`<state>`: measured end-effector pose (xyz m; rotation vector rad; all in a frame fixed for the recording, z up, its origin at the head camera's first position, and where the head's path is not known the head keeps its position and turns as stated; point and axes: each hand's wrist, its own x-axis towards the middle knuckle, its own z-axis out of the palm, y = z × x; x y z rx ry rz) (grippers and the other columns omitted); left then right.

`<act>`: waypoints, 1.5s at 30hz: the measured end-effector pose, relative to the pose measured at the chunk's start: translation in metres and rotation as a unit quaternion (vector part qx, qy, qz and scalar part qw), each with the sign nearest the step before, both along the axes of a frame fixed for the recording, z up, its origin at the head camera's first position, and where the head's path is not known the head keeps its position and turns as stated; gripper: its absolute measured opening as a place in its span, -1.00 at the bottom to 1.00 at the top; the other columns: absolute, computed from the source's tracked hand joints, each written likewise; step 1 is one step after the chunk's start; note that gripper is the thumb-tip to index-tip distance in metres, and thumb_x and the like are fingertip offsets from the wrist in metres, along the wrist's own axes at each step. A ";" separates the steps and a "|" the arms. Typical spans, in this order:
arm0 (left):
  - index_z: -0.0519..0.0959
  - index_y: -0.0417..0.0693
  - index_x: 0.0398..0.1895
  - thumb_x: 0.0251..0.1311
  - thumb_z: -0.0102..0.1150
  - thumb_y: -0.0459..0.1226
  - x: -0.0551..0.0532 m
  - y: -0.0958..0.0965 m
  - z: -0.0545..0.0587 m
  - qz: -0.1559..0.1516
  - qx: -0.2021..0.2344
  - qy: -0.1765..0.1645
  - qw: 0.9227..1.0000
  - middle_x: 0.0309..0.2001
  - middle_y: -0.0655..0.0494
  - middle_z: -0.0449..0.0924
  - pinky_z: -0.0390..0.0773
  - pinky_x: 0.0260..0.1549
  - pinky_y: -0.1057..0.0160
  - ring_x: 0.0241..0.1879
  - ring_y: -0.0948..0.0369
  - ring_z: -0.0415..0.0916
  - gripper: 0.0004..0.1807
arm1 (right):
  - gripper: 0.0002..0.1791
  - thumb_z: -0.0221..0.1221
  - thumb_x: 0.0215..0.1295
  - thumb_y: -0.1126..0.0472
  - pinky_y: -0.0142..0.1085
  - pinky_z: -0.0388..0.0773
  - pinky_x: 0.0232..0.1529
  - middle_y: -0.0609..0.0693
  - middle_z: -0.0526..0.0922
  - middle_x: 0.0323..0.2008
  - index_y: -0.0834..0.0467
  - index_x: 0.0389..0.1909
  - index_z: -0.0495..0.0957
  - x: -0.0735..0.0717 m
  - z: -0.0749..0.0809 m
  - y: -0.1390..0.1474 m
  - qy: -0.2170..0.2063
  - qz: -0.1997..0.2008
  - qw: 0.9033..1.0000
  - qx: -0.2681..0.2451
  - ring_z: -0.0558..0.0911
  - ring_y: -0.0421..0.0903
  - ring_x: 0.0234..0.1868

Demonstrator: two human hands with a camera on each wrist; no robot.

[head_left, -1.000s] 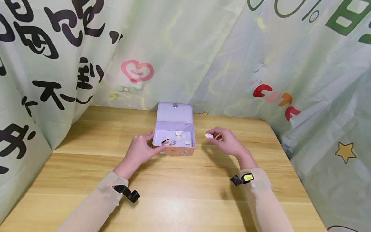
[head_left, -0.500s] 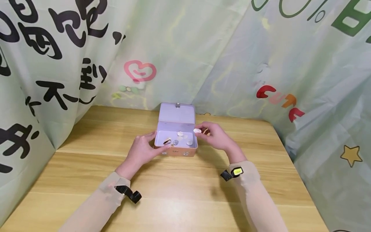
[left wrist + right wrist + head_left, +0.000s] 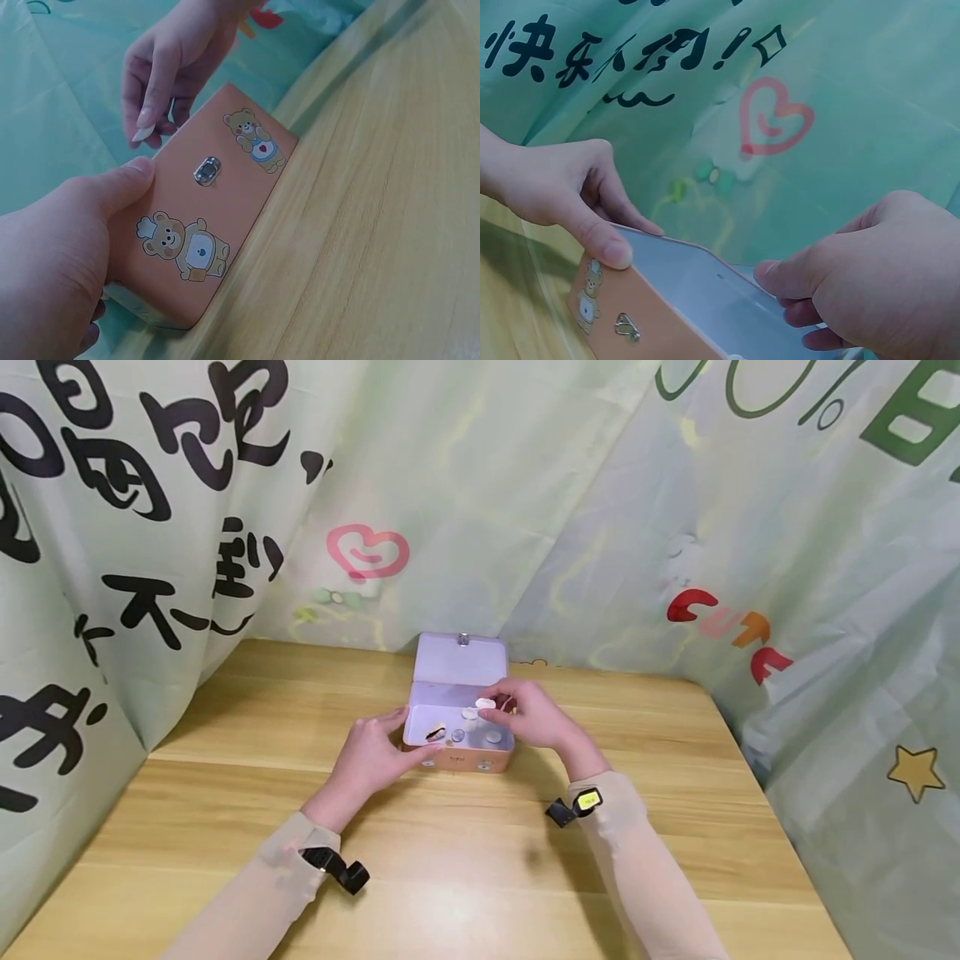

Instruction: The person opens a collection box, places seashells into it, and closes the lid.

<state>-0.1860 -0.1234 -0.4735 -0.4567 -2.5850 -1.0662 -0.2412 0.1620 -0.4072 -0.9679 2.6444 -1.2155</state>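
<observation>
An open tin box point(image 3: 467, 761), orange outside with bear pictures and lilac inside, stands on the wooden table with its lid point(image 3: 461, 660) tipped back. My left hand point(image 3: 367, 760) grips its left front corner, thumb on the front rim and fingers at the side. Over the right part of the box, my right hand point(image 3: 536, 717) pinches a small white oval piece point(image 3: 485, 702) that resembles a shell. Inside lie several small items, among them a dark-striped piece point(image 3: 436, 732), a grey round piece point(image 3: 458, 736) and a white piece point(image 3: 492, 737). In the right wrist view the pinched piece is hidden.
The wooden table point(image 3: 420, 860) extends around the box on all sides. A printed cloth point(image 3: 480, 510) hangs behind the table and along both sides. A metal clasp point(image 3: 207, 171) sticks out from the box's front.
My right hand has moved left with the white piece, from beside the box to above its inside. The left hand keeps its grip on the corner. The head view has shifted slightly.
</observation>
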 end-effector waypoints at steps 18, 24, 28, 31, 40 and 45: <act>0.61 -0.37 0.28 0.02 0.52 0.35 -0.001 0.001 0.000 0.000 0.002 -0.001 1.000 0.22 -0.34 0.55 0.46 -0.62 0.19 -0.56 0.21 0.54 0.06 | -0.79 0.36 0.44 0.30 -0.21 0.61 -0.12 0.01 0.71 -0.24 0.28 0.01 0.73 -0.005 -0.011 -0.014 -0.010 0.012 1.000 0.010 0.63 -0.06 -0.21; 0.61 -0.37 0.28 0.02 0.49 0.38 -0.001 0.000 0.002 -0.002 -0.002 -0.002 1.000 0.22 -0.33 0.56 0.47 -0.60 0.21 -0.56 0.19 0.54 0.07 | -0.81 0.35 0.44 0.30 -0.24 0.59 -0.17 0.00 0.70 -0.26 0.29 -0.02 0.73 -0.005 -0.010 -0.018 -0.008 0.020 1.000 0.022 0.62 -0.07 -0.23; 0.61 -0.36 0.28 0.03 0.48 0.38 -0.001 -0.001 0.002 -0.006 -0.005 0.003 1.000 0.20 -0.33 0.57 0.48 -0.59 0.20 -0.51 0.17 0.57 0.06 | -0.85 0.34 0.45 0.31 -0.25 0.58 -0.19 -0.03 0.69 -0.29 0.27 -0.06 0.74 -0.006 -0.011 -0.019 -0.006 0.031 0.999 0.031 0.62 -0.08 -0.23; 0.62 -0.36 0.28 0.02 0.50 0.37 -0.001 -0.001 0.002 -0.004 -0.006 0.004 1.000 0.20 -0.32 0.58 0.46 -0.60 0.21 -0.50 0.17 0.58 0.05 | -0.84 0.34 0.44 0.32 -0.25 0.59 -0.18 -0.02 0.70 -0.27 0.28 -0.04 0.73 -0.007 -0.012 -0.021 -0.010 0.036 0.999 0.039 0.64 -0.07 -0.22; 0.60 -0.31 0.32 0.01 0.58 0.28 -0.001 -0.002 0.004 0.003 -0.007 -0.007 1.000 0.24 -0.30 0.58 0.52 -0.54 0.20 -0.45 0.15 0.61 0.02 | -0.75 0.33 0.45 0.31 -0.07 0.64 0.01 0.06 0.75 -0.13 0.36 0.04 0.70 -0.007 -0.011 -0.021 -0.014 0.035 0.998 0.055 0.69 -0.04 -0.09; 0.59 -0.19 0.38 0.02 0.55 0.31 0.000 -0.006 0.007 0.017 0.001 -0.030 0.999 -0.36 -0.20 0.77 0.42 -0.64 0.22 -0.59 0.25 0.41 0.01 | -0.76 0.32 0.47 0.30 0.00 0.63 0.05 0.07 0.74 -0.12 0.34 0.04 0.71 -0.009 -0.007 -0.017 -0.004 0.026 0.999 0.034 0.69 0.00 -0.07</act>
